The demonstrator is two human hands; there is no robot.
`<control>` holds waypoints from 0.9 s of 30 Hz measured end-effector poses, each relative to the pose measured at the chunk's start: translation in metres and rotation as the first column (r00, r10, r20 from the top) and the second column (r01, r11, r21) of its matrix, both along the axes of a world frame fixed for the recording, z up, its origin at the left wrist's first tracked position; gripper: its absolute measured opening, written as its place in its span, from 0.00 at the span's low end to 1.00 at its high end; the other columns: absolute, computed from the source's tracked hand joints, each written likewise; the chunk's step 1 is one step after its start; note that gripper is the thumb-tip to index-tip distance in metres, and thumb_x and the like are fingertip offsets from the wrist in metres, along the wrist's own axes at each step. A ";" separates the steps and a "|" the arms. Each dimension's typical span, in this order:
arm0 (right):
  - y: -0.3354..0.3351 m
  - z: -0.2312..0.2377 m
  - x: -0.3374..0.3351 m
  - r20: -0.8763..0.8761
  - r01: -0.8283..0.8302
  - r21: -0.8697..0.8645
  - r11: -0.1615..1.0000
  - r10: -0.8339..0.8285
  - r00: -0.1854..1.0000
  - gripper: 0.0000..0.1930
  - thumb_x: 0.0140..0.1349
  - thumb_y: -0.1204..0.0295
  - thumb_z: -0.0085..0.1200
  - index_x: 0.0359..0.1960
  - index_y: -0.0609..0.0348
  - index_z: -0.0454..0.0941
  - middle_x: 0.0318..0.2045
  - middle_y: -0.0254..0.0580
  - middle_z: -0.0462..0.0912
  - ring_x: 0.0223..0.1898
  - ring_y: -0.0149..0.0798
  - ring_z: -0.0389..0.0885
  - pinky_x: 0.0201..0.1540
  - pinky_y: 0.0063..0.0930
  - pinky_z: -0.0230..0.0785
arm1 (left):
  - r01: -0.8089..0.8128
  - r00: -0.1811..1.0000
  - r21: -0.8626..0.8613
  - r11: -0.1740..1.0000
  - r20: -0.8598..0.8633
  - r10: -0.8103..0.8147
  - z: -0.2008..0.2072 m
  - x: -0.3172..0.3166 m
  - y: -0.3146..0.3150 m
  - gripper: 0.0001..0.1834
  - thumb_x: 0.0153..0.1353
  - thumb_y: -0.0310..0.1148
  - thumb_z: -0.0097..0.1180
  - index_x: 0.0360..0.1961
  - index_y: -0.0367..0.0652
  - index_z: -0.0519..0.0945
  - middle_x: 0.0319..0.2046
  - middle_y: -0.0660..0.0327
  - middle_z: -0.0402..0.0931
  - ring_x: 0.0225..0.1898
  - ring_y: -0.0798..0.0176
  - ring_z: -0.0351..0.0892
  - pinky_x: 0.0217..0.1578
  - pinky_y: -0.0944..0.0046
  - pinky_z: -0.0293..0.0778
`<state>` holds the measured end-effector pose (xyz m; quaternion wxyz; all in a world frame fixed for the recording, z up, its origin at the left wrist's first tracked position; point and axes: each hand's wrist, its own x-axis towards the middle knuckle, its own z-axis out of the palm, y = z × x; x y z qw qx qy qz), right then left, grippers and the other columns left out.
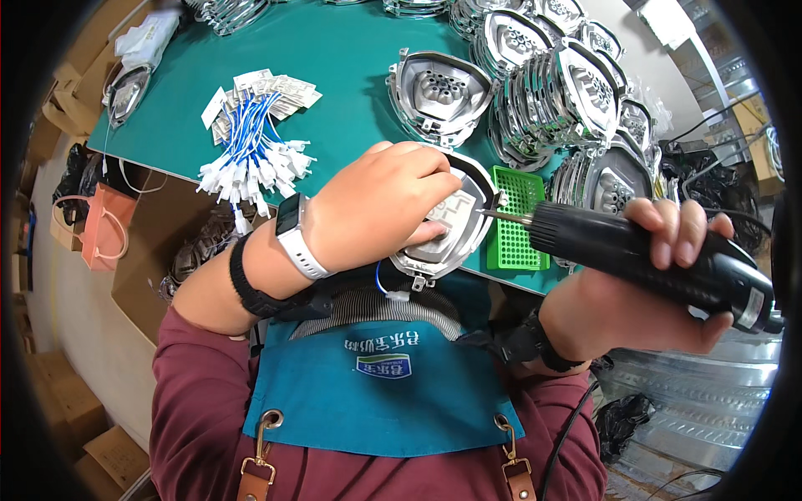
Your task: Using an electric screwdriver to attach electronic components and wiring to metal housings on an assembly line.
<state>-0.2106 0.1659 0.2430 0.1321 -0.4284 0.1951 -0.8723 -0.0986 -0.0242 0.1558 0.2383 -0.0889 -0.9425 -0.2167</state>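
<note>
My left hand [388, 204] is curled over a silver metal housing [419, 264] near the front of the table, steadying it. Its thumb presses on a pale printed plate [459, 215] inside the housing, and part of both is hidden beneath the hand. A blue wire ending in a white connector [398, 296] hangs below the housing. Wrapped in my right hand [622, 301] is a black electric screwdriver [614, 242], held nearly level. Its thin bit points left, with the tip over the housing's right side; whether it touches a screw I cannot tell.
A green perforated basket [515, 238] stands right of the housing. Another metal housing [440, 93] lies behind, beside tall stacks of similar housings [547, 104]. Bundled pale plates with blue-white wires [261, 134] lie left on the green table [342, 42]. An orange bag [104, 227] hangs left.
</note>
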 end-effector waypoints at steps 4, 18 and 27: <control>-0.025 -0.012 0.010 -0.070 0.160 0.146 0.976 -0.151 0.986 0.33 0.50 0.46 0.49 0.50 0.60 0.66 0.28 0.39 0.66 0.27 0.35 0.67 0.41 0.36 0.64 | -0.032 0.997 -0.006 0.999 0.074 0.032 -0.006 0.004 -0.004 0.22 0.46 0.36 0.66 0.43 0.44 0.77 0.41 0.61 0.73 0.46 0.57 0.71 0.48 0.58 0.61; -0.050 -0.031 0.003 -0.326 0.261 0.253 0.931 -0.172 0.929 0.38 0.50 0.39 0.48 0.52 0.59 0.66 0.25 0.40 0.70 0.23 0.34 0.69 0.33 0.35 0.64 | -0.075 0.994 0.038 0.996 0.080 0.072 -0.015 0.003 -0.002 0.25 0.40 0.37 0.70 0.42 0.49 0.77 0.41 0.65 0.73 0.49 0.61 0.70 0.52 0.51 0.55; -0.061 -0.035 0.002 -0.382 0.235 0.252 0.939 -0.127 0.916 0.41 0.49 0.33 0.48 0.51 0.59 0.67 0.24 0.40 0.70 0.20 0.33 0.68 0.30 0.33 0.64 | -0.067 0.997 0.048 0.997 -0.044 0.069 -0.026 -0.001 -0.002 0.21 0.40 0.37 0.69 0.36 0.48 0.75 0.34 0.66 0.73 0.44 0.61 0.72 0.49 0.52 0.59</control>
